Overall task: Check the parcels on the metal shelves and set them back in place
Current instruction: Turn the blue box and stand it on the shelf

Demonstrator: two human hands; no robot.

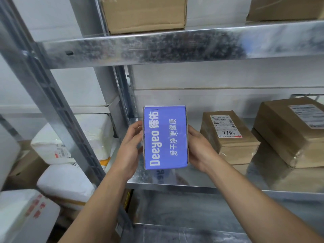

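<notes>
A blue parcel box with white "Deeyeo" lettering is held over the left end of the middle metal shelf, its printed face turned up toward me. My left hand grips its left side and my right hand grips its right side. I cannot tell whether the box's lower edge touches the shelf. To its right on the same shelf lies a brown taped parcel with a label marked "7786", and beyond that a larger brown parcel resting tilted on another.
The upper shelf carries a cardboard box and a second one at the right. Left of the shelf upright, white foam boxes and wrapped parcels are stacked. A lower shelf shows below.
</notes>
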